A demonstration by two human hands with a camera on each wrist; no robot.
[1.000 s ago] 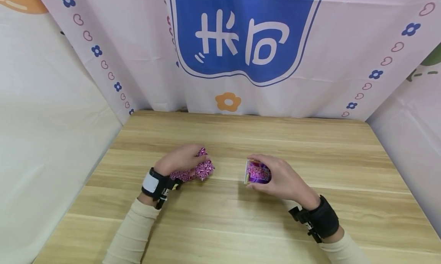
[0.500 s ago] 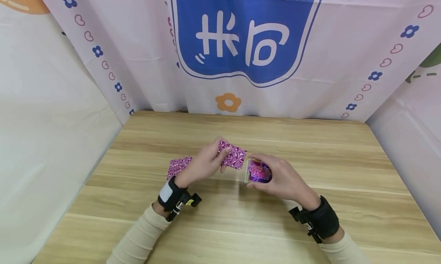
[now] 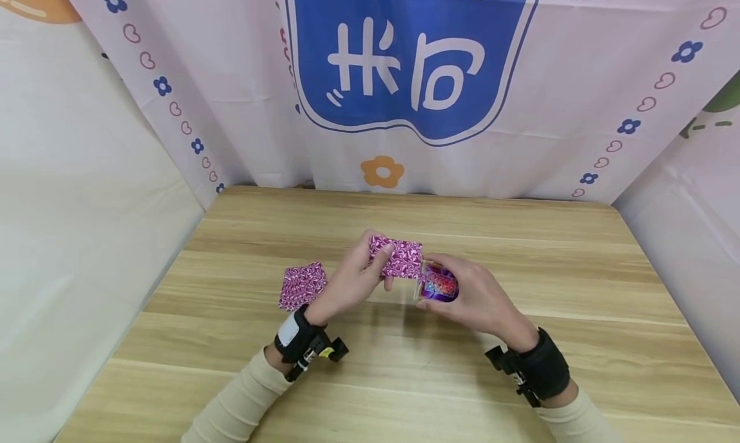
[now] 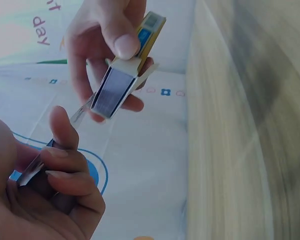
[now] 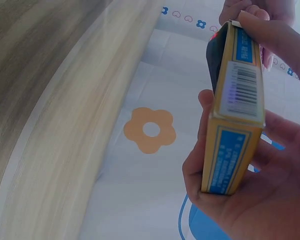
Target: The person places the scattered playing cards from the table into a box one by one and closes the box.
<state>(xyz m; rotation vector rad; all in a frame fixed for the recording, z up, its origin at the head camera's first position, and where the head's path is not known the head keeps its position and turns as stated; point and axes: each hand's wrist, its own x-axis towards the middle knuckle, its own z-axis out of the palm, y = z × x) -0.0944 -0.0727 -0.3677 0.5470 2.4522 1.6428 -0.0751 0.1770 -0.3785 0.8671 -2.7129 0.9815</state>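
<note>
My left hand (image 3: 351, 277) pinches purple-and-white patterned cards (image 3: 406, 259) between thumb and fingers. Their right edge overlaps the open end of a card box (image 3: 440, 284) in the head view. That box, purple on its face and yellow with a barcode on its side (image 5: 241, 92), is gripped by my right hand (image 3: 478, 296), thumb on one edge and fingers on the other. In the left wrist view, a stack of cards (image 4: 111, 95) fills the box mouth, with an end flap folded out beside it. Another pile of patterned cards (image 3: 302, 286) lies on the table, left of my left wrist.
The wooden table (image 3: 370, 379) reaches back to a white curtain (image 3: 248, 141) with a blue emblem. White cloth walls (image 3: 87, 237) close in both sides. Each wrist carries a black strap with a small camera.
My left hand has picked cards off the pile at left and brought them rightward to the box mouth. The right hand stays nearly in place, with the box tilted slightly.
</note>
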